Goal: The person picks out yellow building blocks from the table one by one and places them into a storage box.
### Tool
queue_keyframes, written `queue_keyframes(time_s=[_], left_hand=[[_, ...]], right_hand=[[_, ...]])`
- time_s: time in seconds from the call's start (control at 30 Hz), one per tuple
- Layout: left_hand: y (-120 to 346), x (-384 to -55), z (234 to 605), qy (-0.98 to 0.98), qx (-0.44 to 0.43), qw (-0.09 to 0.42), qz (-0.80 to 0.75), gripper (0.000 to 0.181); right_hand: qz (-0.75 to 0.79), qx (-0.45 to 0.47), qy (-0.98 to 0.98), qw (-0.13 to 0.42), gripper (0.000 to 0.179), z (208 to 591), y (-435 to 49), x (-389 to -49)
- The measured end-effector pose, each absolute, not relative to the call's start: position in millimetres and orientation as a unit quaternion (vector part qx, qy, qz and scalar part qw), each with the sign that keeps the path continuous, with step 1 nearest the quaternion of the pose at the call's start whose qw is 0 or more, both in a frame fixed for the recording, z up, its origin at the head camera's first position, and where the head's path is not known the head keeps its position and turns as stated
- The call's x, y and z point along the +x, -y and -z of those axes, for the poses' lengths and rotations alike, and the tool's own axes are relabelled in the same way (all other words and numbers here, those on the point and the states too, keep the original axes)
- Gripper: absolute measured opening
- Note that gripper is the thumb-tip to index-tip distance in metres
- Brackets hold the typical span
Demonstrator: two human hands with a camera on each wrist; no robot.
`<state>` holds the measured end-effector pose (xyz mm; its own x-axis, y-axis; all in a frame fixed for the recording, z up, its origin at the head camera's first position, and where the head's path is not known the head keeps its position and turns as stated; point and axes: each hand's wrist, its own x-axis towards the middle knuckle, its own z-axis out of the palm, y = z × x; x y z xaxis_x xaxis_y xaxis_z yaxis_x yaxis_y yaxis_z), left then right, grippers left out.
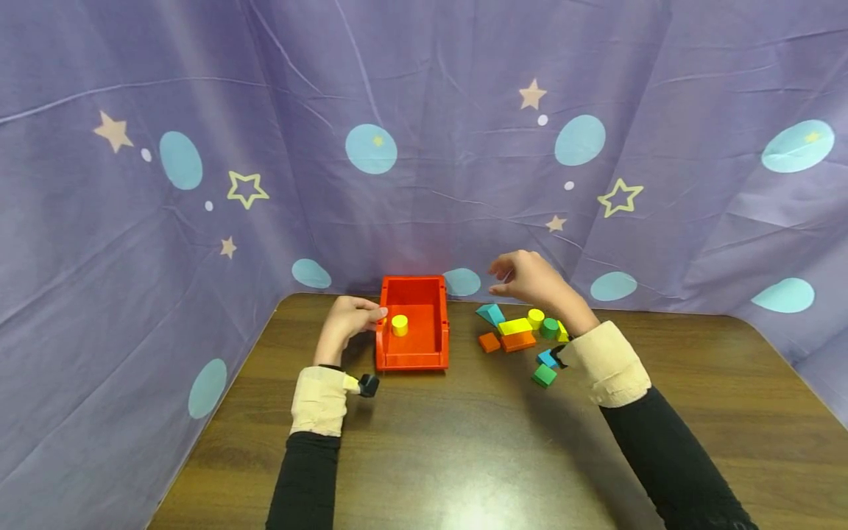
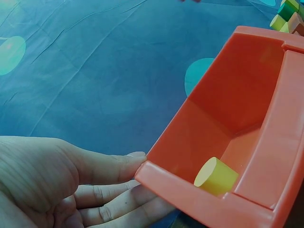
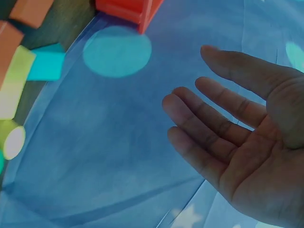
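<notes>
An open-topped red bin (image 1: 412, 361) stands near the back of the table. My left hand (image 1: 350, 321) pinches its left rim, thumb on one side and fingers on the other, as the left wrist view shows. Inside the bin sits a yellow cylinder block (image 2: 216, 176). In the head view my right hand (image 1: 530, 280) is raised above a loose group of blocks, its fingers slightly bent and holding nothing. Among those blocks are a blue triangular block (image 1: 491, 314), a yellow rectangular block (image 1: 514, 327), an orange block (image 1: 519, 341) and a green cylinder (image 1: 549, 328).
Nearer the front of the group lie a green block (image 1: 545, 376) and a small blue block (image 1: 547, 358). A small orange block (image 1: 489, 342) is at its left. A purple patterned curtain (image 1: 424, 110) hangs behind the brown wooden table (image 1: 424, 449).
</notes>
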<state>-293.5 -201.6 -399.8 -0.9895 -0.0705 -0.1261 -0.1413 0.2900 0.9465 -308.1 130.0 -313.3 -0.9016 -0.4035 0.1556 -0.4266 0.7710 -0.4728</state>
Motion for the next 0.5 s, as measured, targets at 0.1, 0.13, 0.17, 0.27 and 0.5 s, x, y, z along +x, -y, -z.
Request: queue_keyframes(time_s=[0.1,0.13,0.17,0.27,0.5], left_hand=[[201.2,-293.5,400.0,-0.803,-0.066,0.032,-0.591,0.031],[201.2,-293.5,399.9,-0.803,-0.067,0.031,-0.591,0.031],[201.2,-293.7,400.0,-0.805,-0.067,0.031,-0.589,0.031],[201.2,-293.8,400.0,-0.806,-0.066,0.030,-0.587,0.031],[201.5,-293.7,400.9,-0.800,-0.060,0.033,-0.596,0.031]], right_hand=[[-0.270,0.208,0.940,0.021,0.028,320.3,-147.3,-304.4],[-0.272,0.204,0.940,0.020,0.028,322.6,-152.5,-303.4],[-0.274,0.198,0.941,0.018,0.028,324.6,-157.4,-302.5],[-0.274,0.187,0.943,0.021,0.028,330.4,-169.7,-300.1],[-0.292,0.171,0.941,0.025,0.029,345.0,-196.3,-293.9]])
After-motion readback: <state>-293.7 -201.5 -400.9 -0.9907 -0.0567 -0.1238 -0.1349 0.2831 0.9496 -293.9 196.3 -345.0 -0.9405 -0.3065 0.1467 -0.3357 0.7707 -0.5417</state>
